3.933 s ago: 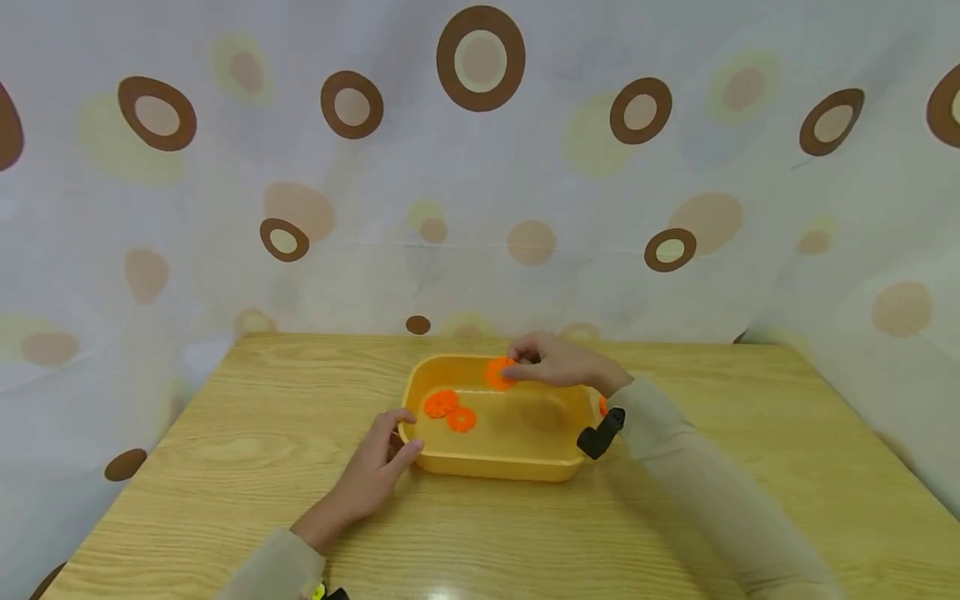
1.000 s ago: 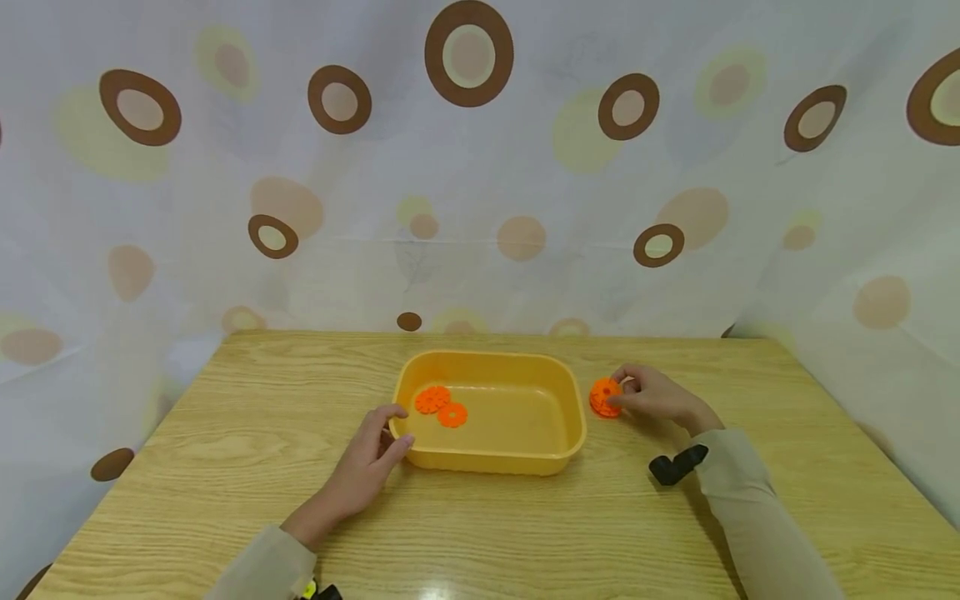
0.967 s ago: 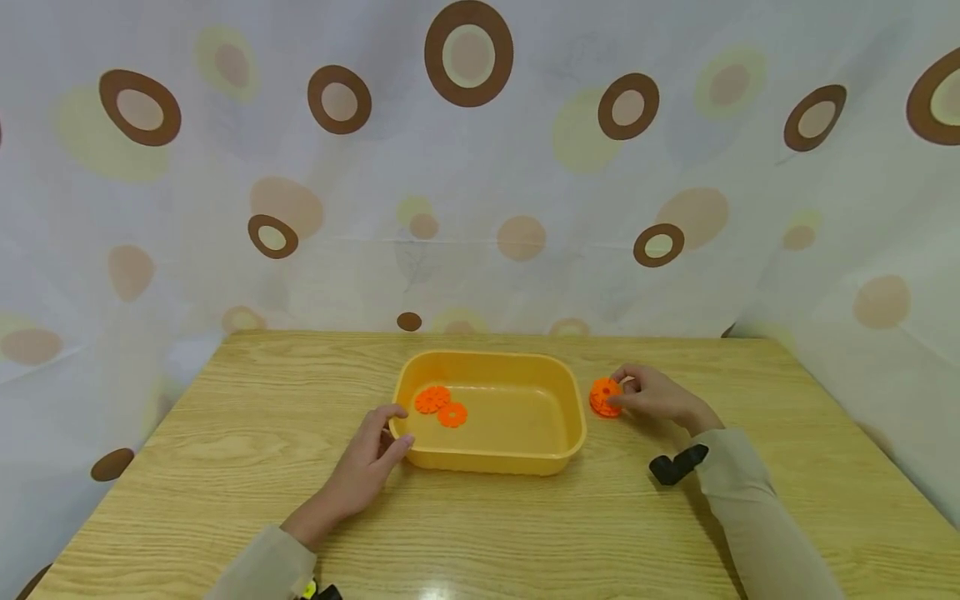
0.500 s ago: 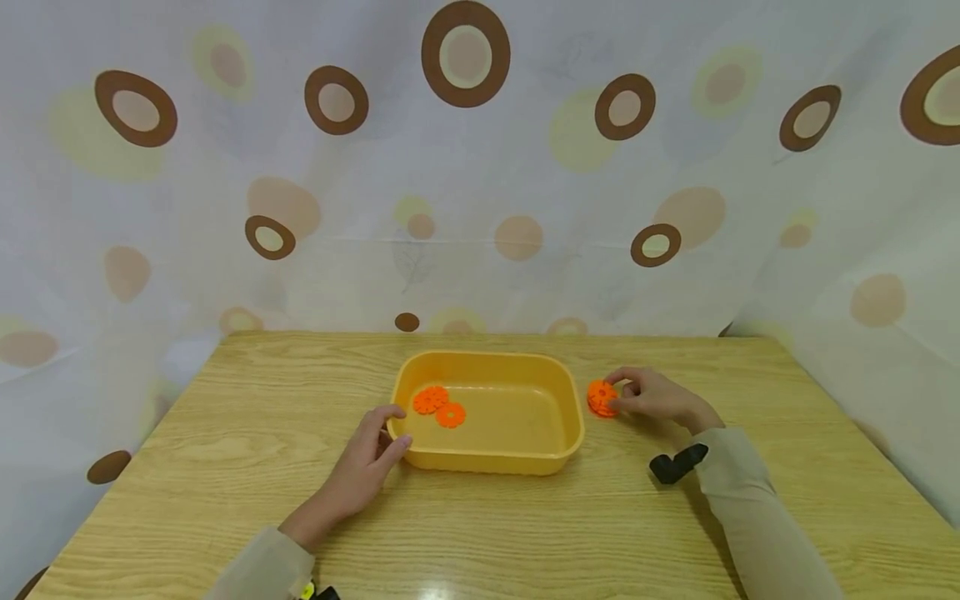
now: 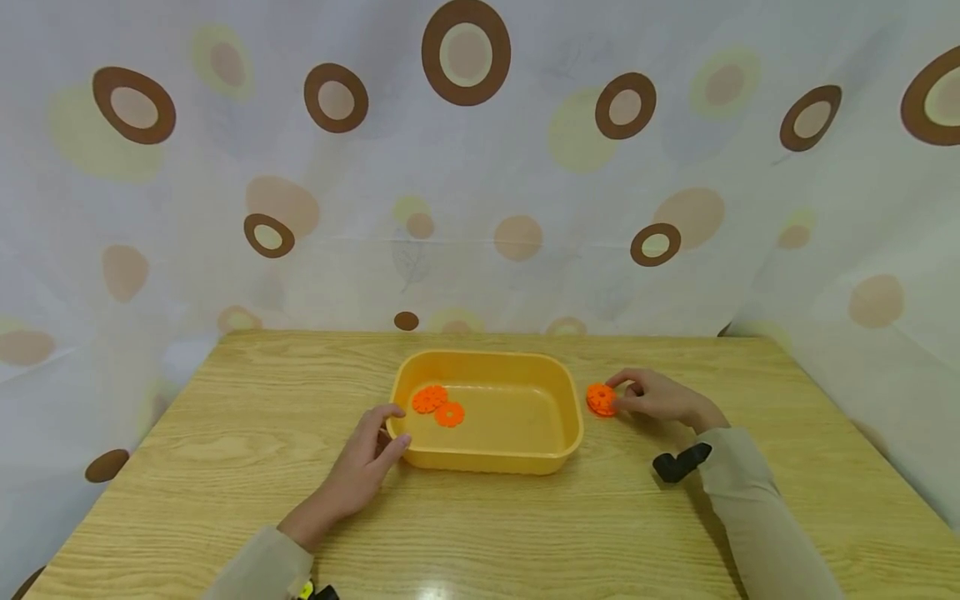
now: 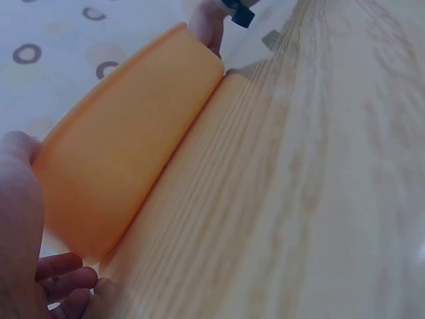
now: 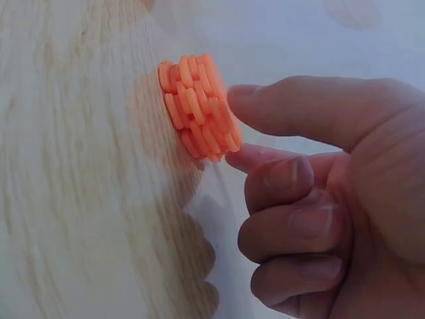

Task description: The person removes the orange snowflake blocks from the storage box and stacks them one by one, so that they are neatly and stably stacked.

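Observation:
A yellow plastic bin (image 5: 487, 462) stands on the wooden table. My left hand (image 5: 358, 471) grips its left end, thumb over the near rim and fingers behind. In the left wrist view, fingers curl beneath the bin's wall (image 6: 126, 139). Inside, an orange interlocking disc (image 5: 450, 414) lies beside some overlapping notched discs (image 5: 430, 399). To the right of the bin is a small stack of orange discs (image 5: 601, 400). My right hand (image 5: 663, 397) pinches the top disc with thumb and index finger. The right wrist view shows the layered stack (image 7: 199, 109) sideways, the other fingers curled in.
The wood-grain table (image 5: 525, 533) reaches back to a white patterned cloth (image 5: 465, 167). A black wrist camera (image 5: 681, 462) sits on the right sleeve; another (image 5: 325, 592) shows partly at the left sleeve.
From over the bin, where it held an orange disc, my right hand has moved right to the stack. Lately it has stayed there almost still. My left hand keeps its grip on the bin.

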{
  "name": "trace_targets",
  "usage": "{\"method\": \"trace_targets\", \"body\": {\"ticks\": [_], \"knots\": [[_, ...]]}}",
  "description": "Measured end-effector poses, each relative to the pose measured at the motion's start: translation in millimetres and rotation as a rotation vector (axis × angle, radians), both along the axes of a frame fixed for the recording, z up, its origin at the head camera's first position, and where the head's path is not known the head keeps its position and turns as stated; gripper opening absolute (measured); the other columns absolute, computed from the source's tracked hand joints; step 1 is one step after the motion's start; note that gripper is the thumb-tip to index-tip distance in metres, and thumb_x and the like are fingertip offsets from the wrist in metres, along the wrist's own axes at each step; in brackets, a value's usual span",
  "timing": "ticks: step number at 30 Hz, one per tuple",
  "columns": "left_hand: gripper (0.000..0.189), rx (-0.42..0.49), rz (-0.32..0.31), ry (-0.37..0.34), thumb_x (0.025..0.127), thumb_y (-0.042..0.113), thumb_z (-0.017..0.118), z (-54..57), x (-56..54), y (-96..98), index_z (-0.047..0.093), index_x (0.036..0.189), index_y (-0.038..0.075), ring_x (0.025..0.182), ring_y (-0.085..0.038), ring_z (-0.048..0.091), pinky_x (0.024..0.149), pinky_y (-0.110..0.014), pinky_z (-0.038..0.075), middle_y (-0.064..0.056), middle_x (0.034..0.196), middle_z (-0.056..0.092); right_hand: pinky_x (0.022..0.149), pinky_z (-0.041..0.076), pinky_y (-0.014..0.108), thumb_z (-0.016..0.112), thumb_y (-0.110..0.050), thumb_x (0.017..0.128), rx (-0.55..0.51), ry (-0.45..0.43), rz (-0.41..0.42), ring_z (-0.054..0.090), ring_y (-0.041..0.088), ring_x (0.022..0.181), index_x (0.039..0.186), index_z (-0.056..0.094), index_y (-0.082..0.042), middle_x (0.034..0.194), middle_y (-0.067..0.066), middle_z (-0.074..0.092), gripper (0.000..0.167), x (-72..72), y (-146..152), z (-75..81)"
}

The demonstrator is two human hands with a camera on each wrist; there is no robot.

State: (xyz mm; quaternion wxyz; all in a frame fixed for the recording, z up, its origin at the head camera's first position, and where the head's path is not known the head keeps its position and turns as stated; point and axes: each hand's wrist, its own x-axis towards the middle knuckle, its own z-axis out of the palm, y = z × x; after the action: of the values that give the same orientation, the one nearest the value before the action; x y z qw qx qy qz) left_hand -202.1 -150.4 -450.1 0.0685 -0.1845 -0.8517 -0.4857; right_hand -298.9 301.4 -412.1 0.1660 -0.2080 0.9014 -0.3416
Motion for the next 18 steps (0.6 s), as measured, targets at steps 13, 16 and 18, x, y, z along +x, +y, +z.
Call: {"method": "trace_targets", "body": {"ticks": [13, 16, 18], "knots": [[0.031, -0.025, 0.005, 0.012, 0.099, 0.019, 0.054, 0.5, -0.5, -2.0, 0.047, 0.125, 0.004, 0.077, -0.010, 0.046, 0.068, -0.023, 0.043, -0.005, 0.100, 0.048, 0.065, 0.039, 0.027, 0.053, -0.020, 0.099, -0.045, 0.082, -0.082, 0.044, 0.014, 0.066, 0.119, 0.057, 0.002, 0.077, 0.005, 0.053, 0.030, -6.1, -19, -1.6], [0.031, -0.022, -0.006, 0.021, 0.099, 0.019, 0.054, -1.1, -1.5, -1.3, 0.046, 0.126, 0.003, 0.077, -0.009, 0.046, 0.069, -0.023, 0.043, -0.007, 0.102, 0.048, 0.061, 0.036, 0.026, 0.053, -0.021, 0.099, -0.055, 0.078, -0.090, 0.039, 0.012, 0.060, 0.119, 0.057, 0.002, 0.068, 0.000, 0.044, 0.030, -7.1, -23, 0.1], [0.032, -0.023, -0.013, 0.021, 0.100, 0.019, 0.053, -1.0, -1.6, -1.8, 0.046, 0.126, 0.003, 0.077, -0.009, 0.047, 0.069, -0.023, 0.044, -0.008, 0.103, 0.048, 0.059, 0.034, 0.025, 0.053, -0.020, 0.099, -0.077, 0.080, -0.084, 0.037, 0.011, 0.058, 0.120, 0.056, 0.003, 0.067, 0.000, 0.043, 0.031, -7.7, -27, 1.6]]}}
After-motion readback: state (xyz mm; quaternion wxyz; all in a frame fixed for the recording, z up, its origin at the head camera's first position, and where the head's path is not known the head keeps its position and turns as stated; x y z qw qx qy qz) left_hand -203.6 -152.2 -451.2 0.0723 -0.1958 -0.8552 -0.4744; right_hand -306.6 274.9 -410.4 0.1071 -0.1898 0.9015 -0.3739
